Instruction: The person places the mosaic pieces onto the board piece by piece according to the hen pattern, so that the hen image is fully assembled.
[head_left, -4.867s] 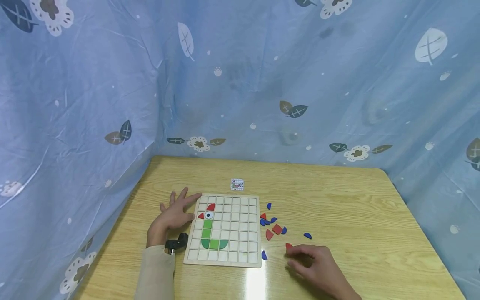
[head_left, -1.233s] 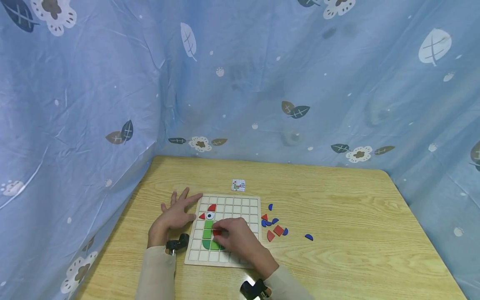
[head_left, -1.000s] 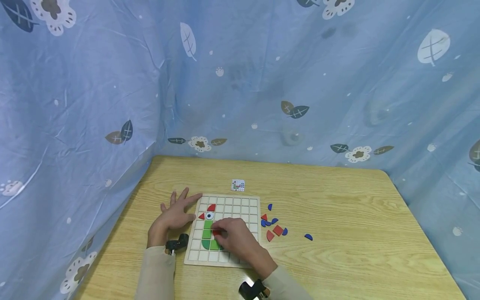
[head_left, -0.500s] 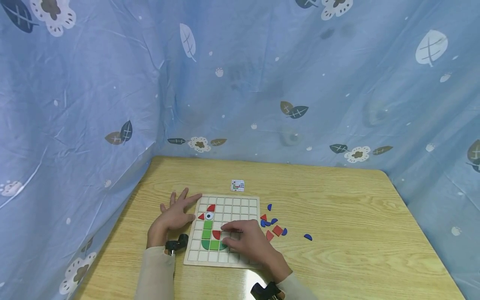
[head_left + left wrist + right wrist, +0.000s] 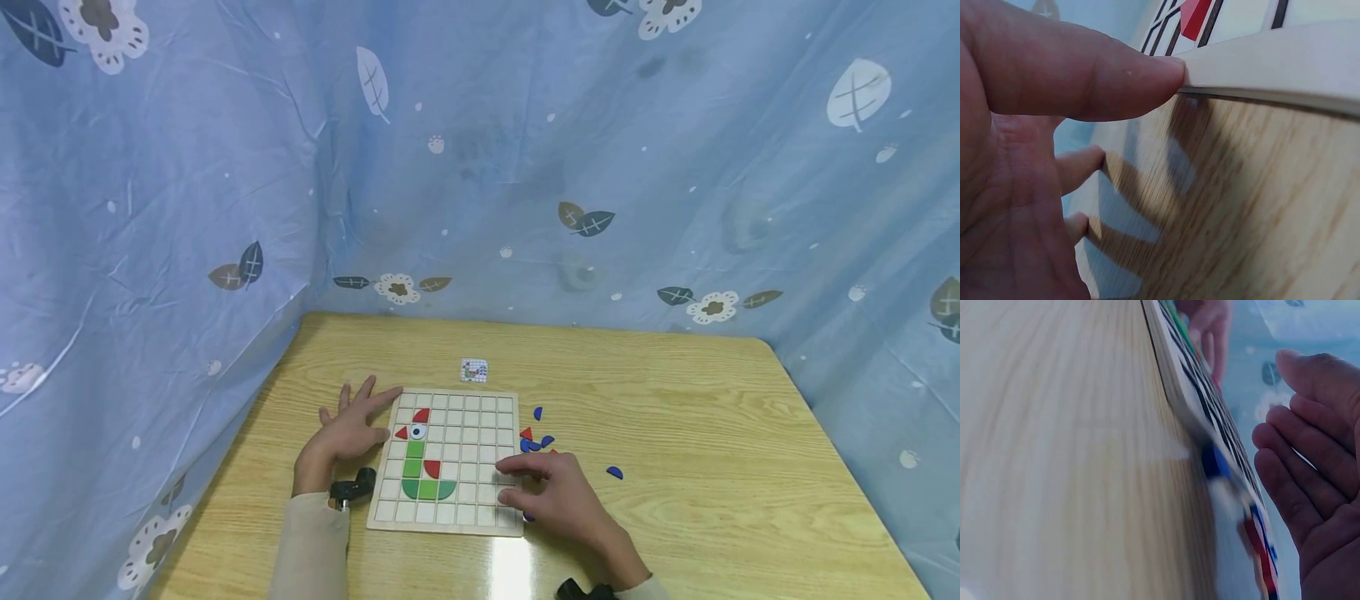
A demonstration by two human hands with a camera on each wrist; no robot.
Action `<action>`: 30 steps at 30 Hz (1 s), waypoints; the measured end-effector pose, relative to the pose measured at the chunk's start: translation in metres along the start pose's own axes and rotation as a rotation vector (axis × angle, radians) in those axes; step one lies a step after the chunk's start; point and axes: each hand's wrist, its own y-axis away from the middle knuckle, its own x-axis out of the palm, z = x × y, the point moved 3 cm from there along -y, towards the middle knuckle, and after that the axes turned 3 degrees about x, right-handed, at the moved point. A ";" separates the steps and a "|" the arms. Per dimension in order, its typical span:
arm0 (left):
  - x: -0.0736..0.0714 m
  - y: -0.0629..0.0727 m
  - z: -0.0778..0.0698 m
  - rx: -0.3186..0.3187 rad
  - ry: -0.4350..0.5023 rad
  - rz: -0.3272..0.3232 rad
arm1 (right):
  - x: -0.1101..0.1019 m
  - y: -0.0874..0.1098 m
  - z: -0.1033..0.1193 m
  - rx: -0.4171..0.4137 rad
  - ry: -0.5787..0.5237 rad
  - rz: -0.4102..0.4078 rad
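A pale wooden grid board (image 5: 483, 475) lies on the table, bearing green squares (image 5: 414, 458), dark green quarter rounds (image 5: 447, 489), a round eye piece (image 5: 417, 432), a red triangle (image 5: 402, 432) and red quarter rounds. One red quarter round (image 5: 432, 468) sits in the cell right of the lower green square. My left hand (image 5: 348, 427) spreads at the board's left side; its thumb (image 5: 1147, 87) touches the edge in the left wrist view. Over the board's right edge hovers my right hand (image 5: 558, 496), thumb and fingers apart, nothing between them.
Loose blue half rounds (image 5: 615, 472) and red pieces such as a triangle (image 5: 527, 433) lie right of the board, some hidden by my right hand. A small printed card (image 5: 474, 370) lies behind the board. Blue patterned curtain (image 5: 480, 167) surrounds the table.
My right hand brought a red quarter round from the table's right onto the board, let it go beside the green squares, then drew back rightward. My left hand has stayed put.
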 end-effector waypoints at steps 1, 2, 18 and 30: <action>0.000 0.000 0.000 0.000 0.001 0.000 | -0.004 0.003 -0.003 -0.003 -0.006 -0.015; 0.000 0.000 0.001 0.001 0.000 0.000 | -0.008 0.005 -0.005 -0.010 -0.006 -0.030; -0.001 0.000 -0.002 -0.004 -0.004 -0.003 | -0.047 0.034 -0.024 0.116 0.194 -0.099; -0.001 0.001 -0.003 -0.006 0.000 0.006 | -0.055 0.058 -0.021 0.023 0.169 -0.121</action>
